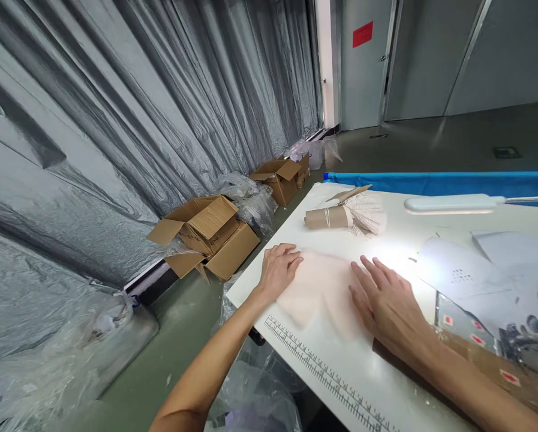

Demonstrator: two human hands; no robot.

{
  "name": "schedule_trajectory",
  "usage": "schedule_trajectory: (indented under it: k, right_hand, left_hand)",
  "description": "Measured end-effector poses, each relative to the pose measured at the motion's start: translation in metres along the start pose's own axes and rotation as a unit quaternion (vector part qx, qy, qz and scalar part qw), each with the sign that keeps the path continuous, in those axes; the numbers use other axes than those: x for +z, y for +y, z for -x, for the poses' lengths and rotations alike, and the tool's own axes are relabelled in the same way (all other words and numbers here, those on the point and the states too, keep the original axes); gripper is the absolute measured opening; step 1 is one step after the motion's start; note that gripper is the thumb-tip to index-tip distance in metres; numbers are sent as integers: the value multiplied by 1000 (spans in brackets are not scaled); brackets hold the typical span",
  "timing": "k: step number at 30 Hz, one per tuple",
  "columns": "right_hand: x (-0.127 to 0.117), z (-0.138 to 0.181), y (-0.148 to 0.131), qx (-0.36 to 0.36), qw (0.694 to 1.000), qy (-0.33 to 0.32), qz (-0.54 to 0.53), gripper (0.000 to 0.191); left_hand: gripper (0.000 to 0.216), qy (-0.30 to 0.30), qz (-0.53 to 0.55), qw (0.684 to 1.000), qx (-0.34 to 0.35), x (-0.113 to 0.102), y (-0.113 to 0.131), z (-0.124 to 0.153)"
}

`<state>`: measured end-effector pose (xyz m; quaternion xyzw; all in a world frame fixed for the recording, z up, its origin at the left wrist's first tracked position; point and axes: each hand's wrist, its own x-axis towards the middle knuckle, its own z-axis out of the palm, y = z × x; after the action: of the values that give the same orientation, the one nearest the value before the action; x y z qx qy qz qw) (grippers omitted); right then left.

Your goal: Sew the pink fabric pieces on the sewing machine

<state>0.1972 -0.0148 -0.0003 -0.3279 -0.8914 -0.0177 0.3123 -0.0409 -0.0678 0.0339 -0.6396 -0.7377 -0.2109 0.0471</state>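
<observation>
head view, looking down and left over a white worktop (385, 384) with a printed black ruler scale (322, 375) running along its near edge.

left hand (280, 267): flat, palm down, fingers together and extended, nothing clasped. it presses on the left edge of a pale pink, thin, soft piece of fabric (318, 291), close to the worktop's left edge.

right hand (385, 300): also flat, palm down, fingers slightly spread, nothing grasped. it rests on the right side of the same fabric piece. the fabric lies spread between the two hands, just behind the ruler scale, near the worktop's near-left corner.

toward the far-left corner of the worktop: a brown paper roll tied with string (328, 217), lying on its side, touching a bundle of white lacy trim (367, 217). well apart from the hands.

right side of the worktop: a white lamp arm (453, 204) lit over the surface, sheets of white paper (462, 273), and part of a white sewing machine (534, 312) at the right edge, details blurred. a brown strip with small red and white labels (489, 354) lies beside the right forearm.

behind the worktop's far edge: a blue cloth band (430, 182).

floor left of the worktop: open brown cardboard boxes (210, 234), clear plastic bags (251, 198), grey plastic sheeting (138, 108) hung as a wall. a grey door with a red sign (363, 34) at the back.
</observation>
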Motion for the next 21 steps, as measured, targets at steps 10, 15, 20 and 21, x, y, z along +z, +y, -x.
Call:
schedule_trajectory:
  k: [10, 15, 20, 21]
  right_hand:
    - [-16, 10, -3, 37, 987, -17, -156, 39]
    - [-19, 3, -11, 4, 987, -37, -159, 48]
    - [-27, 8, -14, -30, 990, -109, -88, 37]
    - [-31, 12, -12, -28, 988, -127, -83, 37]
  left_hand:
    - [21, 151, -96, 974, 136, -16, 11, 16]
    - [20, 90, -44, 938, 333, -21, 28, 36]
    - [40, -58, 86, 951, 290, -24, 45, 34]
    - [41, -85, 88, 957, 262, -23, 47, 31]
